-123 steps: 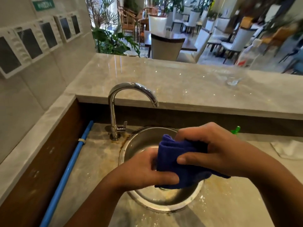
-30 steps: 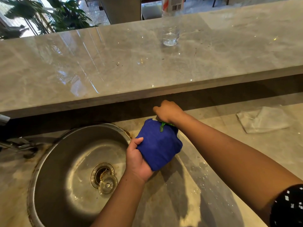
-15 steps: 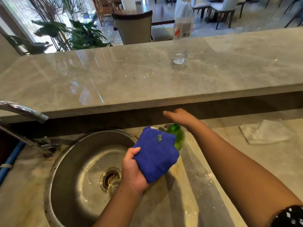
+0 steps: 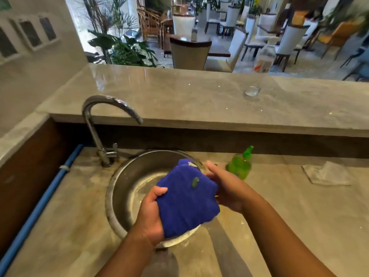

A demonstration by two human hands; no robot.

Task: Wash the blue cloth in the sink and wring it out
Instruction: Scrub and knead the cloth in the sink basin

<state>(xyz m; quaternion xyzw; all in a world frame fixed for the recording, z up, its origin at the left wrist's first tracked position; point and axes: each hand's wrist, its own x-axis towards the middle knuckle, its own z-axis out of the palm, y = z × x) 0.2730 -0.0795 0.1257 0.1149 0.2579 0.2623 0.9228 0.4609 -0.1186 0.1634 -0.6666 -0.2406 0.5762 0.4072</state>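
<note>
The blue cloth is bunched up above the right side of the round steel sink, with a small green blob of soap on top. My left hand grips the cloth from the left, thumb over its edge. The fingers of my right hand lie fairly straight against the cloth's right side, pointing to the back. No water runs from the curved chrome tap at the sink's back left.
A green soap bottle stands just right of the sink. Farther right on the counter lies a crumpled white cloth. A blue pipe runs along the left wall. A clear plastic bottle stands on the raised ledge.
My right hand has left the green soap bottle and come back to the cloth's right side. My left hand has carried the cloth over the sink. A soap blob now sits on the cloth.
</note>
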